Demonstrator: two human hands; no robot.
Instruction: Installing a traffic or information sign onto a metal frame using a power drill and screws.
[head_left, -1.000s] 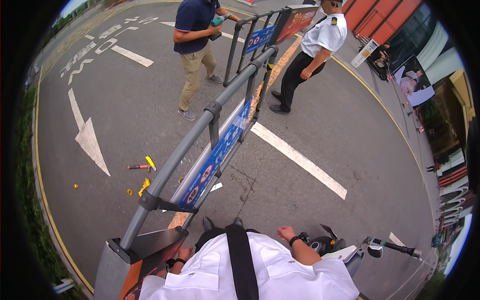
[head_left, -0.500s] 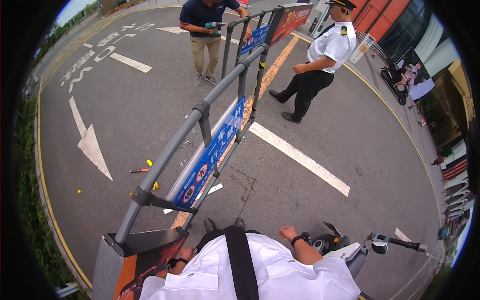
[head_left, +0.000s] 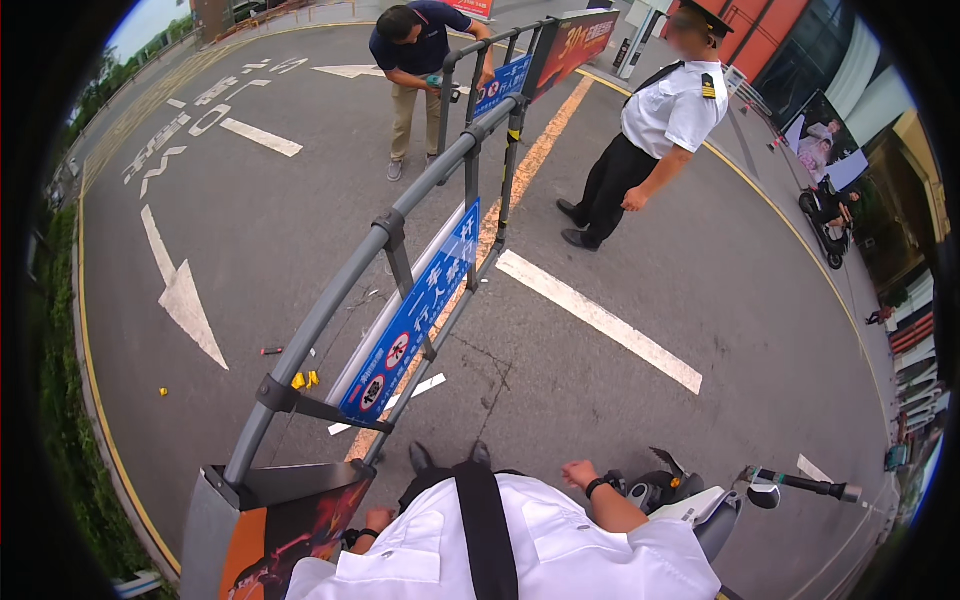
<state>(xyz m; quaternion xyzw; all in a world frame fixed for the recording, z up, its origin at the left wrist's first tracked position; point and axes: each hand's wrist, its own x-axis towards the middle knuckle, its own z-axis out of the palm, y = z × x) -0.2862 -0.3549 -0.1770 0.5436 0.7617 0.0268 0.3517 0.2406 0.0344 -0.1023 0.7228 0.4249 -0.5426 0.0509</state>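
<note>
My right hand point(head_left: 578, 473) hangs beside my body with its fingers curled in and nothing visible in them. It is nearest to a parked white scooter point(head_left: 705, 502) on my right. On the other side, my left hand point(head_left: 379, 518) is low against my shirt, its fingers mostly hidden. It is close to the dark-and-orange end panel point(head_left: 285, 545) of a grey metal barrier point(head_left: 335, 318). A blue sign board point(head_left: 415, 322) is fixed between the barrier's bars. Beyond, a person in a dark shirt point(head_left: 432, 42) holds a teal power drill point(head_left: 440, 87) at the barrier's far section.
A person in a white uniform shirt and cap point(head_left: 665, 115) stands right of the barrier. Yellow pieces point(head_left: 305, 380) and a red-handled tool point(head_left: 271, 351) lie on the asphalt left of it. White strips point(head_left: 415, 391) lie under the sign. A rider on a black scooter point(head_left: 830, 225) is farther right.
The person with the drill has bent toward the barrier and lowered the drill. The uniformed person has turned away and dropped a hand. The distant scooter has moved nearer. My hands have barely moved.
</note>
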